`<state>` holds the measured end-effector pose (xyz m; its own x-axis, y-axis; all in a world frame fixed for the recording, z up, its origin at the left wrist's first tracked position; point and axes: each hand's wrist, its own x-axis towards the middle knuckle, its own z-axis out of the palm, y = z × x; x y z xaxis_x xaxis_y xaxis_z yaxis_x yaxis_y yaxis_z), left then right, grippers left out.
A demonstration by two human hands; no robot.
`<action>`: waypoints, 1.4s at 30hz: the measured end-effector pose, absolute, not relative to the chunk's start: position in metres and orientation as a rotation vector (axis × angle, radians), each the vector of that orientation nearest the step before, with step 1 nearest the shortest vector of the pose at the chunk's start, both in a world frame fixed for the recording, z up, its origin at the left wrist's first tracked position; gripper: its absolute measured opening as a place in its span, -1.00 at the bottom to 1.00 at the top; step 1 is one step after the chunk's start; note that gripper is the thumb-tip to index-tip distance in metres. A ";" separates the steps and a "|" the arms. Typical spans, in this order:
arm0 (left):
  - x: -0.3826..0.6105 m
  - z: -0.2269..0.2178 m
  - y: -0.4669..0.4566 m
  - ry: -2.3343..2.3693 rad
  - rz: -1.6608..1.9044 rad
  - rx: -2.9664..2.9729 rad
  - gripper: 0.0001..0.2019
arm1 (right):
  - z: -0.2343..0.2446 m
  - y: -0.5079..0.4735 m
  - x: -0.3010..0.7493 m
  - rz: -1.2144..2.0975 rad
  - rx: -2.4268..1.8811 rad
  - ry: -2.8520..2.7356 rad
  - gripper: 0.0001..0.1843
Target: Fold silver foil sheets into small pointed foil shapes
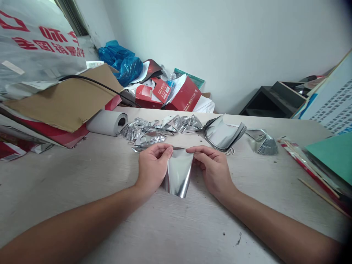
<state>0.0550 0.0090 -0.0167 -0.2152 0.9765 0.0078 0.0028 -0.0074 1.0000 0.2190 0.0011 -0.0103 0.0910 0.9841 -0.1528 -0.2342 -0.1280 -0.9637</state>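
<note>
A sheet of silver foil paper hangs, slightly curled, between my two hands over the middle of the table. My left hand pinches its upper left corner between thumb and fingers. At the upper right corner, my right hand holds the sheet's edge with thumb and forefinger. Just beyond the hands lie several folded silver foil pieces, some fanned out in pleats. A stack of curved silver sheets sits behind my right hand, and another pleated foil fan rests farther right.
A white paper roll lies at the left beside a cardboard piece. Red boxes and a blue plastic bag are piled behind the table. On the right are a green folder and a thin wooden stick.
</note>
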 end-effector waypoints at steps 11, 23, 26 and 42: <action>0.055 -0.017 0.008 1.373 1.370 1.108 -0.77 | -0.009 0.004 0.217 1.367 -1.187 -0.845 -0.81; 0.055 -0.016 0.008 1.379 1.364 1.105 -0.76 | -0.009 0.001 0.216 1.387 -1.181 -0.820 -0.73; 0.055 -0.016 0.007 1.378 1.374 1.087 -0.74 | -0.010 0.002 0.217 1.352 -1.153 -0.852 -0.66; 0.021 0.004 0.049 1.209 0.917 1.083 -0.73 | -0.011 0.003 0.229 1.639 -1.026 -1.338 -0.94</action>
